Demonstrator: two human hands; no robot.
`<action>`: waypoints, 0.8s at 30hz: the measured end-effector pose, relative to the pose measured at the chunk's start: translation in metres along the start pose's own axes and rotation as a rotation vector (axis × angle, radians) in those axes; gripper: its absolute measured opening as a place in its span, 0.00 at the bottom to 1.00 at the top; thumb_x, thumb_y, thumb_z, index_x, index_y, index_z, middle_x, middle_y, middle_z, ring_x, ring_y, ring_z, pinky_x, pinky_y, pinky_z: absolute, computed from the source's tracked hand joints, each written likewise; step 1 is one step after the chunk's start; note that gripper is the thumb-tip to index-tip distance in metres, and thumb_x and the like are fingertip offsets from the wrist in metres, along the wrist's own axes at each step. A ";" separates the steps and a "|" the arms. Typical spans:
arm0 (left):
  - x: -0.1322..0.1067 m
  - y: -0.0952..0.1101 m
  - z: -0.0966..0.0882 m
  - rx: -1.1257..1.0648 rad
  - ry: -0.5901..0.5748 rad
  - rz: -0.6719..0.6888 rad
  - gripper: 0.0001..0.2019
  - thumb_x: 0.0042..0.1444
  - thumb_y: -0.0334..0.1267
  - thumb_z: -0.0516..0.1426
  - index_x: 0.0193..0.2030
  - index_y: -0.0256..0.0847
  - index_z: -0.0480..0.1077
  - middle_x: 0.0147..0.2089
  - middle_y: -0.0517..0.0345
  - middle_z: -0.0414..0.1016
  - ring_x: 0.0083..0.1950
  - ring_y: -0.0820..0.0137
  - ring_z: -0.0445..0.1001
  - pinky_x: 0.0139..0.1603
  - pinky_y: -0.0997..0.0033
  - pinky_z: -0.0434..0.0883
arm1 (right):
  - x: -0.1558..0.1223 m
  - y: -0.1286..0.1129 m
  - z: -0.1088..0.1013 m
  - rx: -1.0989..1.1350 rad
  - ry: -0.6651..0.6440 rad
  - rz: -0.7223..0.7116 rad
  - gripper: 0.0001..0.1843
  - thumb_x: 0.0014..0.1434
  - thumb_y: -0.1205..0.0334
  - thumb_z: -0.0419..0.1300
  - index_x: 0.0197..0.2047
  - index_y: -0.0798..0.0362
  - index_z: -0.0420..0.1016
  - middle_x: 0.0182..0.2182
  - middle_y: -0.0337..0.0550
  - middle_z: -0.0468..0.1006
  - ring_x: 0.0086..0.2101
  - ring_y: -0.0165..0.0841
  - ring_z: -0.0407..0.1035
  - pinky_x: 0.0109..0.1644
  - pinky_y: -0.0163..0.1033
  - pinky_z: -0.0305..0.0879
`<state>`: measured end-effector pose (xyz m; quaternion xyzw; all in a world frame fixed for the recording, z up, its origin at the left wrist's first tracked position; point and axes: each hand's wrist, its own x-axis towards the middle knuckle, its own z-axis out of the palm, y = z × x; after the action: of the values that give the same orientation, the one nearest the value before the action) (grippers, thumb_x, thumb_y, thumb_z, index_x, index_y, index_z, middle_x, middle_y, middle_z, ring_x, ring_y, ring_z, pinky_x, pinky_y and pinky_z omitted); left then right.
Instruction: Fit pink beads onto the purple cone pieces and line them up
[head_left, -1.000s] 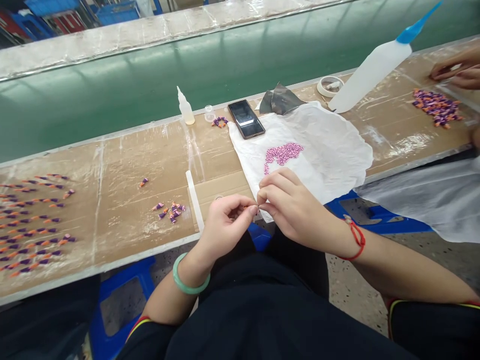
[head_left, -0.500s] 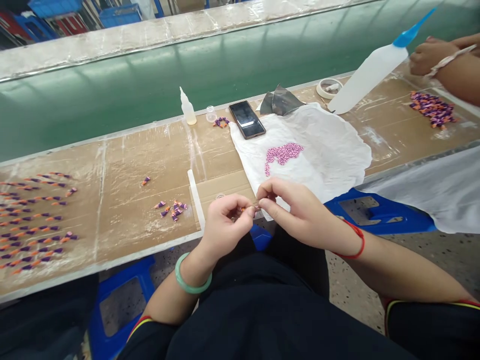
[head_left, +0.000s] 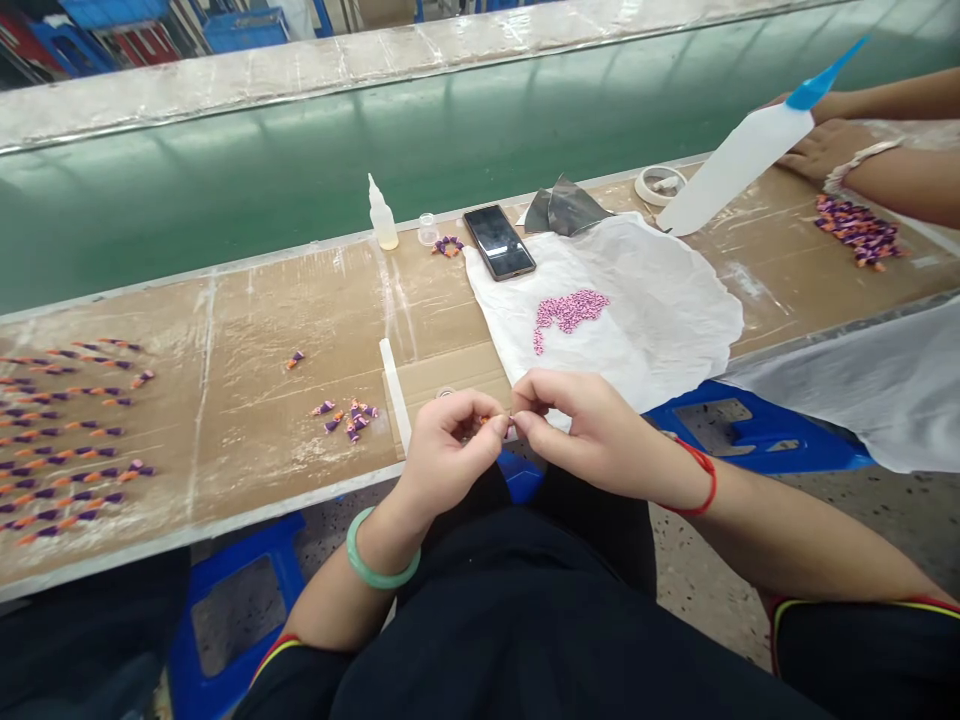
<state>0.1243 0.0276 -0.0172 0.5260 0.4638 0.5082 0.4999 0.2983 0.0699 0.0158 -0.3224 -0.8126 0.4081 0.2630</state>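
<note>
My left hand (head_left: 446, 450), a green bangle at its wrist, pinches a small orange-and-purple piece (head_left: 486, 421) that is mostly covered by the fingers. Thumb and forefinger of my right hand (head_left: 589, 430) are pressed together at the right end of that piece; what lies between them is too small to make out. Just beyond my right hand, tiny pink patterned bits (head_left: 574, 308) are spread on a white cloth (head_left: 660, 300). Several loose purple-and-orange pieces (head_left: 352, 420) lie on the table left of my left hand.
Rows of purple-and-orange pieces (head_left: 64, 460) lie at the far left. A small dropper bottle (head_left: 382, 215), a phone (head_left: 499, 242), a tape roll (head_left: 660, 185) and a large blue-tipped bottle (head_left: 739, 165) stand or lie toward the back. At right, a co-worker's hands (head_left: 821, 150) are beside a pile (head_left: 859, 230).
My right hand has dropped slightly, its fingers closer together by the piece. The co-worker's hands have moved left, behind the large bottle. The view has shifted a little.
</note>
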 end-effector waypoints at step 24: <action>-0.032 -0.039 -0.063 -0.264 0.143 -0.364 0.11 0.44 0.38 0.70 0.31 0.35 0.77 0.23 0.59 0.77 0.21 0.78 0.72 0.23 0.80 0.72 | 0.106 0.004 0.031 -0.962 -0.721 -0.056 0.09 0.62 0.69 0.55 0.30 0.57 0.72 0.23 0.42 0.69 0.24 0.31 0.54 0.28 0.36 0.45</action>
<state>0.0606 0.0018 -0.0598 0.3264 0.5146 0.5022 0.6136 0.2091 0.1350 0.0136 -0.2250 -0.9522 0.0710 -0.1940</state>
